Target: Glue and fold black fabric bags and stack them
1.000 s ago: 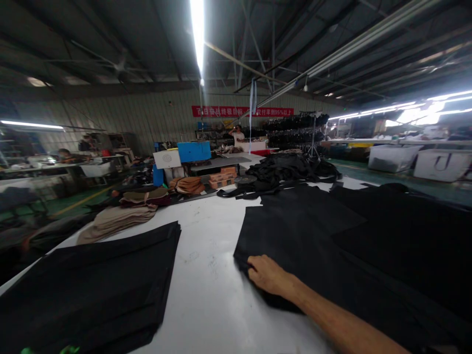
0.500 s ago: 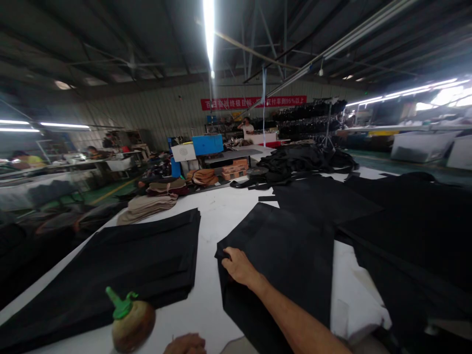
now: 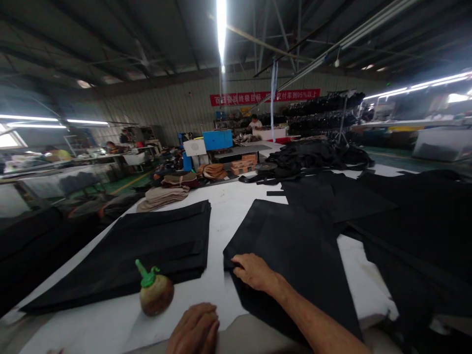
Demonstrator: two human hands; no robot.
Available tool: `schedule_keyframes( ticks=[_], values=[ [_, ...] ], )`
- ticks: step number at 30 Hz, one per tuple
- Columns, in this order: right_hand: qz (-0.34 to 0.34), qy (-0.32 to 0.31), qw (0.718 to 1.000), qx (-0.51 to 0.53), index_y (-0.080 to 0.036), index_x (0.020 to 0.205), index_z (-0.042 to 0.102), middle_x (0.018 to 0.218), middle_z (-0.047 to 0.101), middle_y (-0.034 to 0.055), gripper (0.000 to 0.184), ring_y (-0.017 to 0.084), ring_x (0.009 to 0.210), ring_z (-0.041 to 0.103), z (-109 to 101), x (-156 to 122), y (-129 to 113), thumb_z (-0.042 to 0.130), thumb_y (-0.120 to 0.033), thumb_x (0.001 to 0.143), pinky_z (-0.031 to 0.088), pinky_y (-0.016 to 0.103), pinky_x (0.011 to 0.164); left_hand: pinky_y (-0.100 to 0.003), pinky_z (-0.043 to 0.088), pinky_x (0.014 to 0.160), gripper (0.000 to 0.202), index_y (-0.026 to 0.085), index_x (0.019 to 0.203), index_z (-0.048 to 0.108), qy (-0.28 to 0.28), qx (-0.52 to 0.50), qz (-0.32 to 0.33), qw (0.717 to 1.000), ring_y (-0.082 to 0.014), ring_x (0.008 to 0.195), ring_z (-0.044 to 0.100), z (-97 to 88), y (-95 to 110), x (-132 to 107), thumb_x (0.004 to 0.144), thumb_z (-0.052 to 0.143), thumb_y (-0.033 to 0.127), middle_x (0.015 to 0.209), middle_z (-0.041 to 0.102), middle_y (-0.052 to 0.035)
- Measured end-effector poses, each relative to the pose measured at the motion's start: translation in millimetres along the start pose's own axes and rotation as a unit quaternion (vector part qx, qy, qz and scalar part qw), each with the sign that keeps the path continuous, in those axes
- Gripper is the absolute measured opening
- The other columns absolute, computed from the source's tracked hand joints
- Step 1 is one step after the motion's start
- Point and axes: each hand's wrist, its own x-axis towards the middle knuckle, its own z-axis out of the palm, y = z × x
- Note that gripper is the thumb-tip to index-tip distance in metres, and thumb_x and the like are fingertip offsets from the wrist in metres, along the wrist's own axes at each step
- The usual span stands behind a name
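Note:
My right hand (image 3: 254, 271) is closed on the left edge of a black fabric piece (image 3: 295, 246), its thumb and fingers pinched together at the cloth. That piece lies over the white tabletop (image 3: 221, 231). My left hand (image 3: 197, 327) hangs near the table's front edge with curled fingers held together; its palm side is hidden. Left of it stands a round brownish object (image 3: 157, 295) with a green stem-like top. Behind that lies a stack of black fabric panels (image 3: 158, 241).
Folded beige cloth pieces (image 3: 162, 197), brown pieces (image 3: 214, 171) and orange-brown blocks (image 3: 244, 164) sit along the far edge. A heap of black fabric (image 3: 317, 155) lies at the back right, more black cloth (image 3: 416, 226) at the right. A person (image 3: 254, 123) is in the background.
The view has shifted left and slightly downward. My left hand has come further into view beside the round object. My right hand stays at the fabric's left edge.

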Motion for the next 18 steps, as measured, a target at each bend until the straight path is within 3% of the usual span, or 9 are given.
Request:
schedule_keyframes(
  ticks=[3, 6, 10, 12, 15, 17, 18],
  values=[
    [-0.002, -0.031, 0.999, 0.009, -0.015, 0.091, 0.061, 0.089, 0.063, 0.0029, 0.022, 0.017, 0.082, 0.059, -1, -11, -2, 0.054, -0.036, 0.088, 0.047, 0.038, 0.077, -0.03, 0.052, 0.089, 0.025, 0.023, 0.112, 0.054, -0.001, 0.027, -0.063, 0.998, -0.0196, 0.107, 0.058, -2.1, 9, 0, 0.088, 0.052, 0.026, 0.115, 0.06, -0.0082],
    [0.003, -0.064, 0.997, 0.034, -0.016, 0.082, 0.063, 0.073, 0.062, -0.0009, 0.019, 0.014, 0.068, 0.057, -2, -24, -3, 0.06, -0.035, 0.082, 0.043, 0.028, 0.063, -0.038, 0.047, 0.097, 0.041, 0.022, 0.127, 0.044, -0.048, 0.006, -0.113, 0.992, -0.0225, 0.12, 0.048, 2.3, 15, 6, 0.087, 0.052, 0.027, 0.13, 0.05, -0.0106],
    [0.01, -0.099, 0.992, 0.073, -0.018, 0.073, 0.063, 0.062, 0.059, -0.0046, 0.02, 0.01, 0.058, 0.053, 0, -40, -4, 0.066, -0.038, 0.074, 0.034, 0.02, 0.048, -0.043, 0.043, 0.101, 0.053, 0.022, 0.135, 0.035, -0.107, -0.048, -0.122, 0.986, -0.0244, 0.127, 0.041, 13.4, 15, 14, 0.086, 0.054, 0.029, 0.138, 0.041, -0.0115],
    [0.013, -0.113, 0.99, 0.084, -0.018, 0.071, 0.063, 0.06, 0.059, -0.0054, 0.021, 0.009, 0.054, 0.053, -4, -41, -1, 0.066, -0.039, 0.073, 0.034, 0.019, 0.046, -0.043, 0.043, 0.1, 0.054, 0.022, 0.134, 0.036, -0.121, -0.064, -0.124, 0.983, -0.0242, 0.125, 0.042, 16.4, 13, 14, 0.083, 0.053, 0.021, 0.137, 0.043, -0.0108],
    [0.031, -0.087, 0.994, 0.067, -0.018, 0.066, 0.063, 0.059, 0.06, -0.0044, 0.023, 0.01, 0.052, 0.054, -37, -29, 11, 0.07, -0.041, 0.07, 0.039, 0.02, 0.049, -0.042, 0.046, 0.096, 0.057, 0.024, 0.128, 0.045, -0.122, -0.067, -0.126, 0.982, -0.0229, 0.118, 0.049, 15.4, 6, 8, 0.074, 0.046, 0.006, 0.131, 0.049, -0.0081],
    [0.064, 0.004, 0.998, 0.028, -0.018, 0.072, 0.064, 0.069, 0.063, 0.001, 0.023, 0.015, 0.065, 0.058, -81, -19, 25, 0.063, -0.041, 0.076, 0.044, 0.026, 0.059, -0.04, 0.048, 0.094, 0.054, 0.026, 0.119, 0.053, -0.119, -0.06, -0.095, 0.987, -0.0221, 0.114, 0.053, 13.3, 0, 2, 0.07, 0.044, 0.004, 0.125, 0.055, -0.0053],
    [0.086, 0.067, 0.994, 0.003, -0.017, 0.084, 0.063, 0.083, 0.064, 0.0056, 0.025, 0.019, 0.078, 0.059, -106, -16, 33, 0.051, -0.039, 0.085, 0.044, 0.03, 0.067, -0.039, 0.049, 0.093, 0.051, 0.027, 0.115, 0.056, -0.117, -0.053, -0.075, 0.989, -0.0218, 0.112, 0.054, 12.6, -3, -1, 0.07, 0.045, 0.004, 0.122, 0.057, -0.0042]
  ],
)
